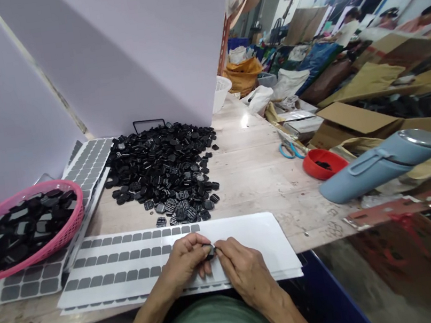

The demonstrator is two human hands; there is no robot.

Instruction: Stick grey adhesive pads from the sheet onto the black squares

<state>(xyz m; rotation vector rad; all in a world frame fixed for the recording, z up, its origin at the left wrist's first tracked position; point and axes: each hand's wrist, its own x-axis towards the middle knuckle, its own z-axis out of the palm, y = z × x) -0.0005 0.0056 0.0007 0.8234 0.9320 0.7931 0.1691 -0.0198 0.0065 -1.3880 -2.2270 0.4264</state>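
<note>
My left hand (184, 260) and my right hand (245, 271) meet over a white sheet of grey square stickers (141, 259) at the near table edge. Together they pinch one small black plastic part (210, 250) between their fingertips; both hands are closed on it. A large heap of the same black parts (164, 172) lies just beyond the sheet. A pink basket (64, 235) at the left holds more black parts with grey pads on them.
More sticker sheets (89, 161) lie under and behind the basket. A pale blue flask (381, 163), a red lid (323, 162), blue-handled scissors (289, 150) and cardboard boxes (355, 119) crowd the right side. White boards stand behind the heap. Other people sit far right.
</note>
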